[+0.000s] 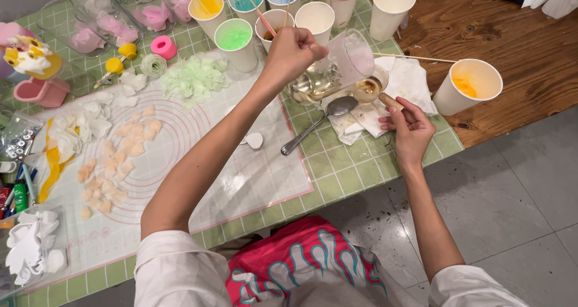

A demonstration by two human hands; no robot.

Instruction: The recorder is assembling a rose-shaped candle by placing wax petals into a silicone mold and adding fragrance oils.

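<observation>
A craft workshop, by the look of it: the worktop (355, 180) wears a green checked cover under a clear silicone mat (241, 180), with paper cups of coloured pigment (235, 42) along its far edge, pale moulded petals (114, 162) and pink moulds (164, 46) toward its left edge.

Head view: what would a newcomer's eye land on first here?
Probably the left hand tilting a clear measuring cup over a small glass jar, while the right hand steadies a wooden handle beside it. Next, the row of paper cups with bright coloured contents at the table's far edge, and pale petals spread on the mat.
</observation>
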